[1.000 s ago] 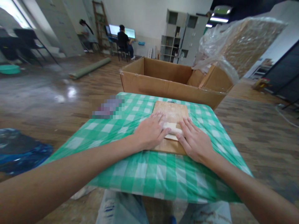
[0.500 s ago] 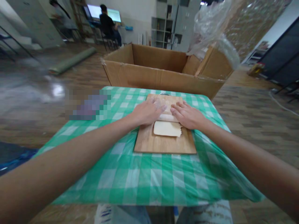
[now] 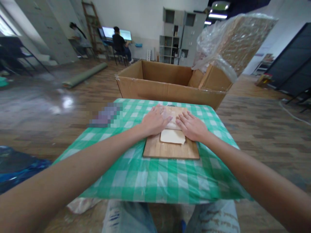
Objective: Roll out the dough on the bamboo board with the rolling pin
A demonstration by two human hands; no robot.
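A wooden board (image 3: 170,149) lies on a table with a green-and-white checked cloth (image 3: 150,176). A flat, pale sheet of dough (image 3: 172,136) lies on the board, and a pale roller (image 3: 174,125) rests across its far edge. My left hand (image 3: 155,120) lies flat, fingers stretched out, on the roller's left part. My right hand (image 3: 191,125) lies flat on its right part, fingers pointing inward. The roller is mostly hidden under both palms.
A large open cardboard box (image 3: 170,82) stands just beyond the table, with a plastic-wrapped slab (image 3: 238,42) leaning from its right end. A rolled mat (image 3: 84,75) lies on the wooden floor at left. Two people (image 3: 119,43) sit at screens far back. Blue plastic (image 3: 17,166) lies at left.
Both hands slid away from me along the board, pushing the roller to the dough's far edge and uncovering the flattened sheet. In the last half second they barely moved.
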